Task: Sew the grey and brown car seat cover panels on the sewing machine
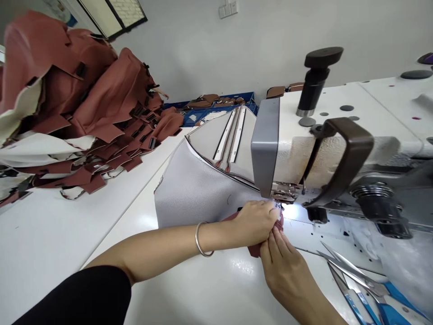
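My left hand (255, 221), with a silver bangle on the wrist, is closed on a reddish-brown leather-like piece (255, 251) just in front of the sewing machine's needle area. Close against it, my right hand (282, 262) grips the same piece with fingers pressed together, right by the machine's lit needle. My fingers cover most of the edge being held. A large grey fabric panel (196, 189) is spread behind my left forearm and runs under the head of the sewing machine (304, 153). Its backing shows two white strips (224, 135).
Scissors (365, 280) with blue handles lie at the lower right, beside clear plastic (406, 262). A tall heap of reddish-brown covers (98, 99) fills the table's left side. Behind stands a blue crate (250, 98) with brown pieces. The machine's brown guard (355, 149) juts forward.
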{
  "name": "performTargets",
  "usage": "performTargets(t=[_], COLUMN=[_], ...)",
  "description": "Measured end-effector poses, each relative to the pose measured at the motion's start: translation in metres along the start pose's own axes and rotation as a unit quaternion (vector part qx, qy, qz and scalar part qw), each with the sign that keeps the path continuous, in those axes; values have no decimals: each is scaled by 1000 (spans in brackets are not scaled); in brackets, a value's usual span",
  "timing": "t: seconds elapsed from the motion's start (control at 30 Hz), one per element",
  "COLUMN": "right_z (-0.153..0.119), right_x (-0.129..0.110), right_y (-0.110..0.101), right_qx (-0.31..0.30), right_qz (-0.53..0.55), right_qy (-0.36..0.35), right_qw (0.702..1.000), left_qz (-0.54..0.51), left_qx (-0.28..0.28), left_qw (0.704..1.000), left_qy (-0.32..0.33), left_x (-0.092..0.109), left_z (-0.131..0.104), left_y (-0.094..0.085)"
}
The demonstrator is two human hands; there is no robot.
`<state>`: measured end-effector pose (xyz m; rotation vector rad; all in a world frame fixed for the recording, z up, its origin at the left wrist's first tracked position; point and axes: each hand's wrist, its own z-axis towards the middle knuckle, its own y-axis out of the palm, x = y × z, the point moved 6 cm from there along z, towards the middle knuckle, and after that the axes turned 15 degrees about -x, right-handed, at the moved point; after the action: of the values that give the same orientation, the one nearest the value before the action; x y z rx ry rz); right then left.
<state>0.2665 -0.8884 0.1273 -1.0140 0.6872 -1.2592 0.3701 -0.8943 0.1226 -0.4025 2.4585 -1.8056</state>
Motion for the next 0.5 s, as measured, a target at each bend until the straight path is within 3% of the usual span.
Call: performTargets(t=[0.27, 0.5], right_z=[3, 4], right_x=[2, 6], right_y=[4, 8], right_qx=[5, 1], right_qz=[11, 18], right_qy=[-13, 3], right_qw=[1000, 1000], left_qz=[7, -42], left_qx=[10, -33], left_qw=[1000, 999], left_qy=[23, 4], left_x=[-5, -5], left_z=[4, 9], left_y=[2, -2])
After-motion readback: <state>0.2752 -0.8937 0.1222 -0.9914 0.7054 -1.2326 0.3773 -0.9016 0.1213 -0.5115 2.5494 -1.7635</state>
